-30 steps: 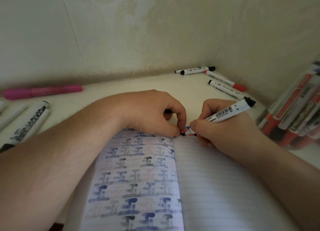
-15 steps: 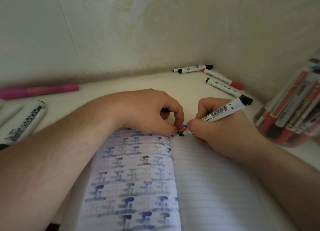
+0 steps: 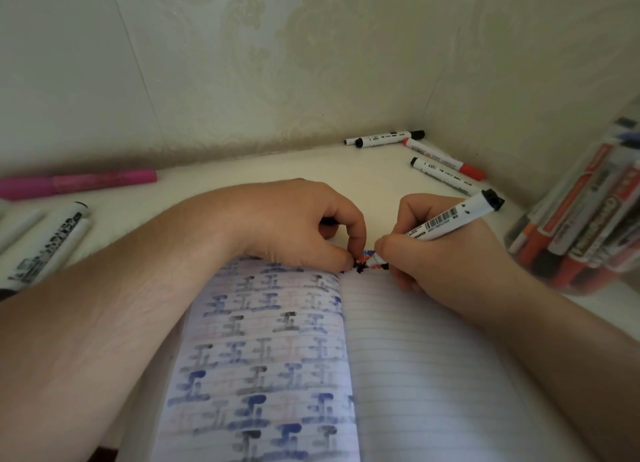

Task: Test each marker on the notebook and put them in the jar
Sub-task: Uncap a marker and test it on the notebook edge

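Little has changed since the earlier frame: the right hand point(image 3: 446, 253) still grips the marker point(image 3: 446, 221), tip on the notebook point(image 3: 408, 357) top edge at 12 o'clock. The left hand point(image 3: 298, 226) stays curled, fingertips pressing the page; a dark thing inside is unclear. The jar point(image 3: 585, 226) sits at 3 o'clock.

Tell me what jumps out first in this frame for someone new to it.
The right hand holds a white marker, tip on the top of the open notebook, beside the curled left hand. The left page is packed with rows of blue and black test marks. A clear jar of markers stands at far right; a pink marker lies far left.
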Demonstrator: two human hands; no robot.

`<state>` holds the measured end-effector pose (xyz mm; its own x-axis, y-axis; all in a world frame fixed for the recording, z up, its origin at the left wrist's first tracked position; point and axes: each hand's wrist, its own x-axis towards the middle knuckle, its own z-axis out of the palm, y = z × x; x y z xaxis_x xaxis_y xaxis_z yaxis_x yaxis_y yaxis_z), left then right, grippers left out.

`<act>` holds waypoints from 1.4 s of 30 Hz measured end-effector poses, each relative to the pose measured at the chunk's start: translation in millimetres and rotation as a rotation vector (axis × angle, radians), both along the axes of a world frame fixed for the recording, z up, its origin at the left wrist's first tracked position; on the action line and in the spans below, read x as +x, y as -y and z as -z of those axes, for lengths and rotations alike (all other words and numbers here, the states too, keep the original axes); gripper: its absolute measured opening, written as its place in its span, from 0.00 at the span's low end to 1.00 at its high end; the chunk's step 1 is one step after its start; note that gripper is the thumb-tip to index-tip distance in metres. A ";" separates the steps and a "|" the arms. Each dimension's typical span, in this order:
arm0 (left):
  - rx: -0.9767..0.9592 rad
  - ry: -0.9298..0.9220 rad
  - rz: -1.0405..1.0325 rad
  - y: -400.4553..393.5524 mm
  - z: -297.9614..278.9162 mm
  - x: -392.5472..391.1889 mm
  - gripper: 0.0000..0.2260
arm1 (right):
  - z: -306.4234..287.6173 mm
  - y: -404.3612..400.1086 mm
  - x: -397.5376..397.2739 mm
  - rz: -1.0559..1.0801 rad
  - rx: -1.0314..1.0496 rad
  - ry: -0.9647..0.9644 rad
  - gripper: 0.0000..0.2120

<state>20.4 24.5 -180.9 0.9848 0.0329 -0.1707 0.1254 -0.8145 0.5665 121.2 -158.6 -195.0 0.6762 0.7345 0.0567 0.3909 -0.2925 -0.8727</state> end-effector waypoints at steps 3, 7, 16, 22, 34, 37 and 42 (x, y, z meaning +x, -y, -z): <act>-0.009 -0.010 -0.005 0.2 -0.2 0.0 0.03 | 0.1 0.5 -1.2 -0.014 0.007 0.003 0.11; 0.004 -0.014 0.006 -0.2 1.9 2.0 0.04 | -0.7 1.1 2.0 -0.027 0.012 -0.025 0.13; -0.239 0.188 -0.252 -22.4 17.2 7.9 0.09 | -12.7 7.5 37.4 -0.072 0.481 -0.537 0.07; -0.373 0.331 -0.355 -25.7 25.5 13.6 0.13 | -5.0 2.7 46.1 -0.060 0.389 -0.495 0.17; -0.376 0.314 -0.303 -27.9 28.0 14.2 0.11 | -0.1 0.2 47.5 -0.017 0.344 -0.425 0.06; -0.400 0.321 -0.303 -28.9 28.3 14.4 0.12 | -1.3 0.3 46.9 -0.009 0.351 -0.419 0.05; -0.407 0.341 -0.287 -27.4 29.0 15.2 0.11 | 1.1 2.4 42.2 -0.045 0.269 -0.248 0.10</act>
<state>35.7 51.9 -210.0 0.9476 0.3039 0.0982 0.0648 -0.4840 0.8727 163.4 -161.0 -196.1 0.6608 0.7451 0.0902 0.1655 -0.0274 -0.9858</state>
